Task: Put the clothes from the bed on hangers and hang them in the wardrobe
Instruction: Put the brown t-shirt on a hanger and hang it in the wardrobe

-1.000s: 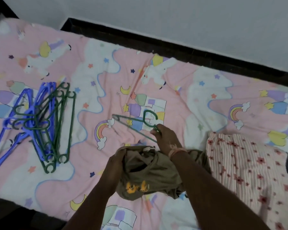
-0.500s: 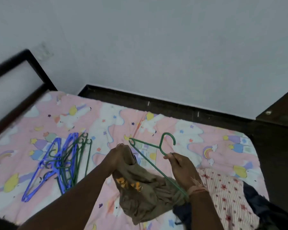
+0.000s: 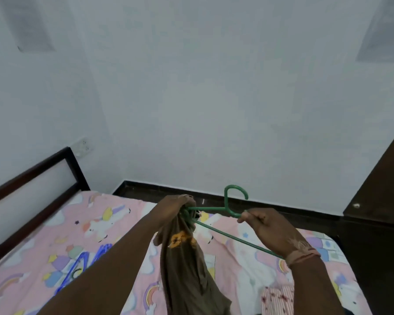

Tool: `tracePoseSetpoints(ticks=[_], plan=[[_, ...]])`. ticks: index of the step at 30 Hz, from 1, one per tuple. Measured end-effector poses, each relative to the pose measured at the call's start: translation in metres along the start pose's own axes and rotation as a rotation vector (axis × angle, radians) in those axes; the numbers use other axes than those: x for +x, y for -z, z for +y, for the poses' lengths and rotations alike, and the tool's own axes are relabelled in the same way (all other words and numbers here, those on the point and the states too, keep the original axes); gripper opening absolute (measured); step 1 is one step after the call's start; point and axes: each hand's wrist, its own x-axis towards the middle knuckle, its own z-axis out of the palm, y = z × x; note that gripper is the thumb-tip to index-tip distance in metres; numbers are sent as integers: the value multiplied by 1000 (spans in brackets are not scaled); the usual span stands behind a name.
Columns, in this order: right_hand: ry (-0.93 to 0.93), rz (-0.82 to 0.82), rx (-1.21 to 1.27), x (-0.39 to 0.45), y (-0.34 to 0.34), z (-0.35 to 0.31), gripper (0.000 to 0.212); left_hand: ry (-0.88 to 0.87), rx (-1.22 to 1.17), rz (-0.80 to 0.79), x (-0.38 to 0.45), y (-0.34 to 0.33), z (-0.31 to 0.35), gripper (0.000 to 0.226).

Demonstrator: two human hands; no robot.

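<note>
Head view, left hand (image 3: 176,209) gripping olive shirt (image 3: 187,264), right hand (image 3: 274,230) holding green hanger (image 3: 228,209)

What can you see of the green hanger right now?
The green hanger looks like thin plastic: an upright hook, a neck and slim arms forming a triangle. It is held up above the bed, tilted. The right hand pinches it just below the hook; its lower bar runs down to that wrist. Its left tip is inside the bunched olive shirt, which the left hand grips.
</note>
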Motion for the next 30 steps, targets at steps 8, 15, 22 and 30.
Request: tracePoseSetpoints(ticks=[8, 15, 22, 30], plan=[[38, 179, -96, -20, 57, -1, 26, -250, 126, -142, 15, 16, -5, 40], [63, 156, -48, -15, 56, -4, 28, -191, -135, -55, 1, 15, 19, 39], [104, 173, -275, 8, 1, -22, 34, -376, 1, -234, -11, -30, 59, 41], [-83, 59, -55, 22, -13, -12, 43, -507, 271, -277, -1, -44, 46, 16]])
